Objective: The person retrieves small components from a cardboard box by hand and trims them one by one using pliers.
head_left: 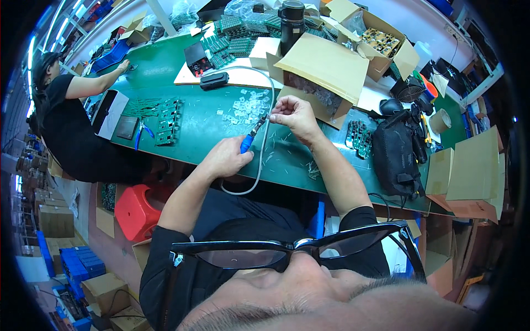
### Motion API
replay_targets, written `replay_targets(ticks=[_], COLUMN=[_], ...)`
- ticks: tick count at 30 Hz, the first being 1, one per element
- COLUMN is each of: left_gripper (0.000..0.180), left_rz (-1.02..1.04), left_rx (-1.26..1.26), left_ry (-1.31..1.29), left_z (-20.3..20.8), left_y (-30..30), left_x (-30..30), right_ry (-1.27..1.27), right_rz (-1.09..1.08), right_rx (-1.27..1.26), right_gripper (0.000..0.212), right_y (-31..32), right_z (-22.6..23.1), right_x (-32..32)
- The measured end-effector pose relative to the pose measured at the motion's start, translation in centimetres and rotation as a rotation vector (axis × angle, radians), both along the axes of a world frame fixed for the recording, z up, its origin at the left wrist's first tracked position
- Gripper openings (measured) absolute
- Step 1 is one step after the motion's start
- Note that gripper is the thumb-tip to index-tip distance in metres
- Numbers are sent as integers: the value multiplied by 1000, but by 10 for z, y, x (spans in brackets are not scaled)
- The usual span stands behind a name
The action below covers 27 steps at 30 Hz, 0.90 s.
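Observation:
My left hand (227, 158) is closed around the blue grip of a slim tool with a dark metal front end (254, 132). A grey cable (266, 144) loops from near that hand, around the tool and back across the table. At the tool's far end, my right hand (291, 115) pinches with thumb and forefinger. Whatever lies between those fingertips is too small to make out. Just beyond the tool, small clear-white pieces (243, 108) lie scattered on the green tabletop (201, 144).
Green circuit boards (168, 122) and blue-handled pliers (144, 132) lie to the left, near a co-worker in black (77, 118). An open cardboard box (326, 63) and a dark flask (291, 26) stand behind. A black bag (395, 154) sits right; a red stool (135, 212) stands below left.

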<state>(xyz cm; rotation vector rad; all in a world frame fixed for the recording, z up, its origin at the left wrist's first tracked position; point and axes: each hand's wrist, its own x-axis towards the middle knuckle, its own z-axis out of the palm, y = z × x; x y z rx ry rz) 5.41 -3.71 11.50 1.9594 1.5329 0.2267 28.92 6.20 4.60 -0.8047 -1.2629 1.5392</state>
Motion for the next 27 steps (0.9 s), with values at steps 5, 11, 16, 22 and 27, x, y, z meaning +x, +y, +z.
replay_targets(ticks=[5,11,16,22,27], left_gripper=[36,30,50,67,68], left_rz=[23,77,221,77,25], left_rx=[37,34,-533,-930,-983], left_ry=[3,-53,-919,-1594,-1692], left_z=[-12,-16,-53,-100,-109], left_y=[1,3,11,27,35], left_x=[-2,-2,-21,-39,-38], right_ry=[-14,6,36,-55,-104], right_rz=[7,2,-4,-70,34], right_rx=[4,-5,-11,-2,125], right_gripper=[30,30,29,25,38], right_y=[3,3,3,7,14], right_z=[-3,-6,-6,-14,-32], right_x=[0,1,-2,-8,-14])
